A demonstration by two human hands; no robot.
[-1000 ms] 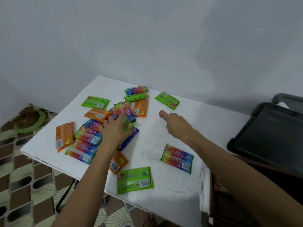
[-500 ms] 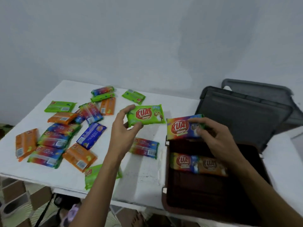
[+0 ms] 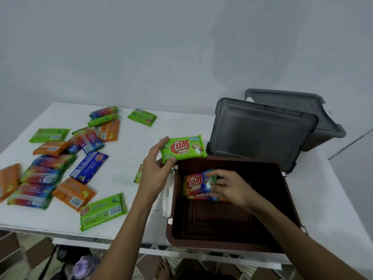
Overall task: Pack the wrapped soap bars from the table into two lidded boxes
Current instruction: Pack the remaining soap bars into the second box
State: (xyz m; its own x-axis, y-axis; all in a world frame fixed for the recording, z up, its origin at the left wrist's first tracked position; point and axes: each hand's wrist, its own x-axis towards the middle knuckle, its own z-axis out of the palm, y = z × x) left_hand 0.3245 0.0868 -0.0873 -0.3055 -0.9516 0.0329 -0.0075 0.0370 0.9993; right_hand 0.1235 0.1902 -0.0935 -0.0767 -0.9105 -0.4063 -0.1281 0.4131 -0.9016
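Head view: the left hand [image 3: 154,170] pinches a green soap bar [image 3: 184,148] between thumb and curled fingers, beside the brown box [image 3: 222,223] rim. Inside the box, the right hand [image 3: 232,185] curls round a rainbow soap bar [image 3: 195,183]. Loose bars [image 3: 88,167] lie left of both hands.

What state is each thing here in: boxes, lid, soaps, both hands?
brown box, open, soap inside.
grey lid, off, propped behind the brown box.
second box, lid on, at the back.
green soap bar, wrapped, held up beside the brown box.
rainbow soap bar, wrapped, held low inside the brown box.
left hand, grips the green soap bar.
right hand, holds the rainbow soap bar.
loose soap bars, wrapped, scattered on the table.
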